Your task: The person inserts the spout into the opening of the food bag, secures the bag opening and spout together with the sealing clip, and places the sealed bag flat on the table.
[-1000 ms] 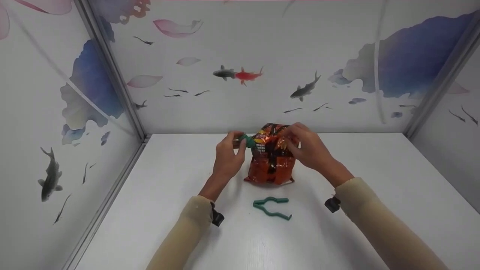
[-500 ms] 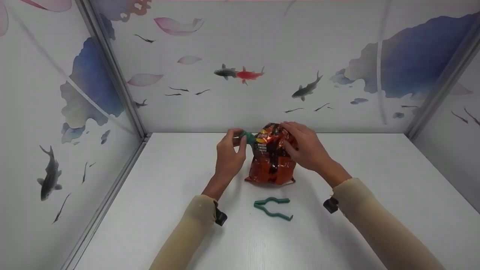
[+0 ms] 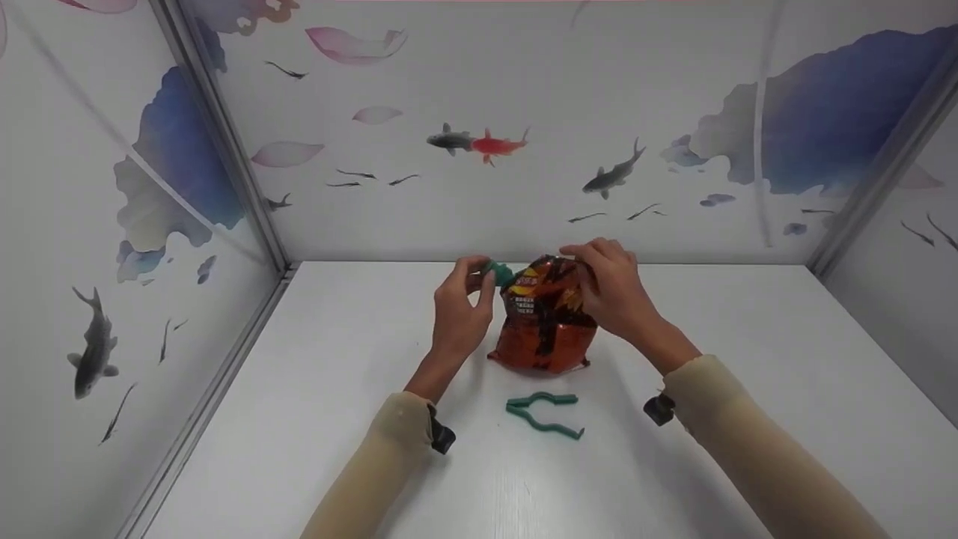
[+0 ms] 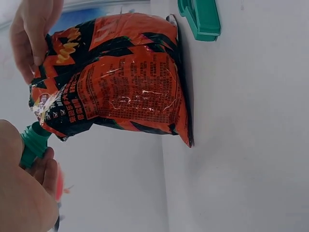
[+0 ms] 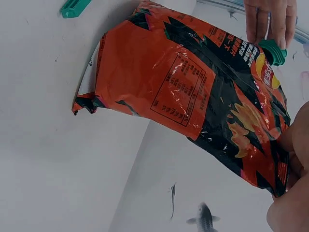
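An orange and black chip bag stands upright on the white table, bulging at the sides. At its upper left corner, my left hand pinches a green ribbed spout between thumb and fingers. The left wrist view shows the spout right at the bag's corner. My right hand grips the bag's upper right edge, its thumb on the near side. Some of its fingertips are hidden behind the film in the right wrist view. In front of the bag lies a green bag clip, its two arms spread apart.
A white wall painted with fish and petals rises just behind the bag at the table's back edge. Side panels stand at left and right, joined by metal corner posts.
My right hand has shifted its hold from the bag's front toward its upper right edge. The top of the bag has sunk slightly and leans rightward. The left hand keeps its pinch on the spout.
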`<action>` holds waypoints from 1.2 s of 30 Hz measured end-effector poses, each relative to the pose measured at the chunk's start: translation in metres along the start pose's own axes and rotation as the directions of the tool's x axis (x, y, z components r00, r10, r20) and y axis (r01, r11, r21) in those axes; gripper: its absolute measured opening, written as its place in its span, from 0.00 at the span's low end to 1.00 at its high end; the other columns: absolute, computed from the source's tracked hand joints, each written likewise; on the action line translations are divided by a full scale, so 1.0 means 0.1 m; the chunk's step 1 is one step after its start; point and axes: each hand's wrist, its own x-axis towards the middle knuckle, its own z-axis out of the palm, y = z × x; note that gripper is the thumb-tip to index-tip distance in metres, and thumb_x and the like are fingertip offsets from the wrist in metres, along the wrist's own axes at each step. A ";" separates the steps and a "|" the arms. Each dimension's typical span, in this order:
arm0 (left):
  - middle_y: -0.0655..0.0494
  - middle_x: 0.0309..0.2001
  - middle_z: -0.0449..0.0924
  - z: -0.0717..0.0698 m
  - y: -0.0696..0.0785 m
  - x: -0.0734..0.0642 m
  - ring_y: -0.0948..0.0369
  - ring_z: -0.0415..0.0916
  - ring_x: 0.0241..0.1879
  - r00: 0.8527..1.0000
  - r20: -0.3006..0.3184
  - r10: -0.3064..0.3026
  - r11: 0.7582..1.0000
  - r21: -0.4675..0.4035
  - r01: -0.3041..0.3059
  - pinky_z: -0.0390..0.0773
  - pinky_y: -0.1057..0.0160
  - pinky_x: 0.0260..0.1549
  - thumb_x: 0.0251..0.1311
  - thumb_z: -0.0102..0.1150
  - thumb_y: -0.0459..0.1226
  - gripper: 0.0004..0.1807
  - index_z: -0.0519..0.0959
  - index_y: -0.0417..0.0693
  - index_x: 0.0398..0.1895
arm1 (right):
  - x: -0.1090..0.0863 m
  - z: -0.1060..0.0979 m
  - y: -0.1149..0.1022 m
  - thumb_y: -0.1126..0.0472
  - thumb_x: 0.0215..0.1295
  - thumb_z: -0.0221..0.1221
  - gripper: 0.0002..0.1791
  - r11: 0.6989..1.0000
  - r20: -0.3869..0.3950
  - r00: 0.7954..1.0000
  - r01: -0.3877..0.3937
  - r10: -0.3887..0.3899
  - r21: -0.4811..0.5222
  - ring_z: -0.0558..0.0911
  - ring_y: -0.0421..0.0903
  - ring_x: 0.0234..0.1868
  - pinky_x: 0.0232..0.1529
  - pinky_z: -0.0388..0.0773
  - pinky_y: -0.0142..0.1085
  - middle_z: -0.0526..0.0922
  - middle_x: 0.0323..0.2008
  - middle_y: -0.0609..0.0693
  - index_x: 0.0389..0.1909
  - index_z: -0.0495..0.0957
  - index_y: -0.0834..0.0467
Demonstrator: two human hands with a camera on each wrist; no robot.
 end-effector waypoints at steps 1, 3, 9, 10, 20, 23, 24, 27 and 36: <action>0.52 0.58 0.86 0.01 0.00 0.00 0.61 0.88 0.54 1.000 0.007 0.002 1.000 0.001 -0.002 0.86 0.59 0.61 0.82 0.57 0.41 0.17 0.78 0.44 0.66 | 0.00 0.01 0.00 0.69 0.81 0.57 0.18 1.000 0.000 1.000 0.000 0.001 0.007 0.77 0.53 0.58 0.63 0.69 0.54 0.83 0.53 0.54 0.65 0.82 0.54; 0.52 0.59 0.86 0.02 0.00 -0.01 0.61 0.88 0.55 1.000 0.020 0.006 1.000 0.001 -0.006 0.86 0.61 0.61 0.82 0.57 0.41 0.17 0.78 0.43 0.66 | -0.01 0.01 0.00 0.69 0.81 0.56 0.17 1.000 -0.002 1.000 0.001 -0.001 0.027 0.77 0.52 0.57 0.62 0.69 0.52 0.82 0.52 0.54 0.63 0.83 0.55; 0.53 0.60 0.86 0.04 -0.01 -0.03 0.61 0.88 0.56 0.998 0.058 -0.014 1.000 -0.023 0.015 0.86 0.60 0.61 0.82 0.58 0.42 0.17 0.77 0.45 0.66 | -0.02 0.01 0.02 0.71 0.81 0.54 0.16 0.997 0.001 1.000 0.000 0.000 0.081 0.77 0.51 0.57 0.64 0.78 0.52 0.81 0.52 0.54 0.62 0.82 0.56; 0.53 0.60 0.86 0.04 -0.01 -0.04 0.60 0.89 0.56 0.998 0.061 -0.023 0.999 -0.028 0.024 0.86 0.60 0.61 0.82 0.58 0.43 0.17 0.78 0.46 0.66 | -0.02 0.01 0.03 0.71 0.81 0.54 0.16 0.997 0.002 1.000 0.007 -0.007 0.083 0.77 0.51 0.57 0.64 0.80 0.52 0.81 0.52 0.54 0.61 0.82 0.56; 0.53 0.59 0.88 0.07 -0.06 -0.05 0.59 0.91 0.54 0.996 0.051 -0.073 0.994 -0.074 0.077 0.88 0.58 0.59 0.80 0.62 0.43 0.17 0.79 0.46 0.65 | -0.02 0.00 0.04 0.71 0.82 0.53 0.16 0.995 0.011 1.000 0.010 -0.011 0.096 0.78 0.49 0.58 0.64 0.84 0.52 0.80 0.52 0.54 0.61 0.81 0.56; 0.56 0.59 0.88 0.09 -0.05 -0.08 0.62 0.91 0.53 0.995 0.069 -0.074 0.996 -0.051 0.078 0.89 0.60 0.57 0.79 0.62 0.44 0.17 0.79 0.50 0.64 | -0.02 0.00 0.05 0.71 0.82 0.53 0.16 0.995 0.012 1.000 0.013 -0.014 0.096 0.78 0.49 0.57 0.63 0.84 0.52 0.80 0.51 0.53 0.61 0.81 0.55; 0.56 0.59 0.88 0.09 -0.04 -0.10 0.62 0.90 0.53 0.995 0.073 -0.073 0.996 -0.046 0.077 0.89 0.61 0.56 0.79 0.62 0.44 0.16 0.80 0.51 0.64 | -0.02 0.00 0.05 0.71 0.81 0.53 0.16 0.995 0.011 1.000 0.017 -0.018 0.096 0.78 0.49 0.57 0.63 0.84 0.52 0.80 0.51 0.54 0.61 0.81 0.56; 0.56 0.60 0.88 0.11 -0.05 -0.14 0.63 0.91 0.53 0.994 0.078 -0.079 0.995 -0.059 0.083 0.88 0.63 0.56 0.79 0.62 0.44 0.16 0.80 0.52 0.64 | -0.03 0.00 0.05 0.70 0.81 0.54 0.15 0.996 0.008 1.000 0.019 -0.020 0.088 0.78 0.49 0.57 0.63 0.84 0.52 0.80 0.51 0.54 0.61 0.81 0.55; 0.54 0.59 0.87 0.12 -0.07 -0.17 0.64 0.91 0.53 0.992 0.058 -0.114 0.984 -0.130 0.121 0.87 0.68 0.56 0.79 0.62 0.42 0.16 0.79 0.50 0.64 | -0.01 -0.02 0.00 0.68 0.81 0.56 0.15 0.998 0.002 1.000 -0.012 0.012 0.061 0.78 0.51 0.57 0.63 0.74 0.51 0.81 0.53 0.53 0.60 0.82 0.54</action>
